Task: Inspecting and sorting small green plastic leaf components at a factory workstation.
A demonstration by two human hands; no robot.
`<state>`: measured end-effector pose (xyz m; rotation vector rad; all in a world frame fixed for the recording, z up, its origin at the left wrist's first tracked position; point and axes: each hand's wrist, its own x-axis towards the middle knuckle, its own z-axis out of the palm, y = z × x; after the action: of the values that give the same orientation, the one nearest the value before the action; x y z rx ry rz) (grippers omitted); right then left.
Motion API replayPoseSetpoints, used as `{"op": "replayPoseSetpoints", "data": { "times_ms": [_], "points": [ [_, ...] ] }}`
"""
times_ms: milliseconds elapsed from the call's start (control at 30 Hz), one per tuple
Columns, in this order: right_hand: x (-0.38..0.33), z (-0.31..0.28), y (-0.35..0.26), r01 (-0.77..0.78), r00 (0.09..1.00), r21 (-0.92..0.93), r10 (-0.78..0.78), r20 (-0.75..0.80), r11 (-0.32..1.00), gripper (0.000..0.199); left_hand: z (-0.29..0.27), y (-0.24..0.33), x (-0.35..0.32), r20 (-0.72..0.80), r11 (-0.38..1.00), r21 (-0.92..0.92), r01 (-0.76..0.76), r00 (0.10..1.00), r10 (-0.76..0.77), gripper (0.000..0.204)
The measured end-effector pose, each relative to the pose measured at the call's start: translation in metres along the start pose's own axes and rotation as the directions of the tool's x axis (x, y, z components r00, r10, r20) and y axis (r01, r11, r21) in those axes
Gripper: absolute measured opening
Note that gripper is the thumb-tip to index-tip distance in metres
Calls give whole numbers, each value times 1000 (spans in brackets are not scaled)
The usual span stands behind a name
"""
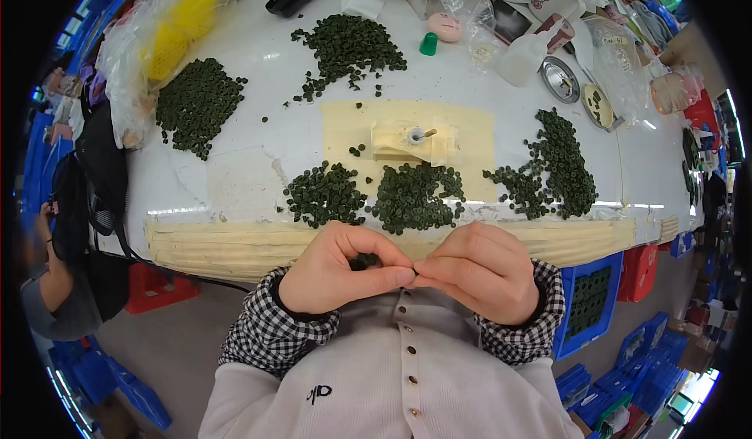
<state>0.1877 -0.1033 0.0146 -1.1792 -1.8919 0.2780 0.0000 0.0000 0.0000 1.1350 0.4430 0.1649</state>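
My left hand (345,270) and my right hand (482,274) meet at the table's near edge, both closed in a pinch. Between their fingertips is a tiny dark part, mostly covered by the fingers. Several dark green pieces (363,262) show inside the curl of my left hand. Just beyond my hands lie two heaps of small dark green ring-shaped parts, one on the left (325,195) and one in the middle (419,196). Behind them a small fixture (416,136) with a short pin is taped to the table.
More dark green parts are heaped at the left (200,106), far middle (352,51) and right (560,165). A green cap (428,44), a round metal tin (560,79) and plastic bags (133,79) lie farther back. A blue crate (587,310) stands below, right.
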Motion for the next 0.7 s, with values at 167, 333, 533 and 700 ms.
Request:
{"op": "replayPoseSetpoints", "data": {
  "times_ms": [167, 333, 533, 700],
  "points": [
    [-3, 1, 0, 2, 1000, 3, -2, 1, 1000, 20, 1, -6, 0, -17, 1000, 9, -11, 1000, 11, 9],
    [-4, 7, 0, -95, 993, 89, 100, -61, 991, 20, 3, -11, 0, -71, 999, -19, -31, 997, 30, 7],
    [-10, 15, 0, -259, 951, 278, 294, -93, 925, 19, 2, -13, 0, -97, 998, -51, -36, 995, 31, 7],
    [-11, 15, 2, -265, 950, 294, 300, -83, 918, 17, 4, -10, -1, -115, 999, -12, -48, 992, 46, 6]
  ]
}}
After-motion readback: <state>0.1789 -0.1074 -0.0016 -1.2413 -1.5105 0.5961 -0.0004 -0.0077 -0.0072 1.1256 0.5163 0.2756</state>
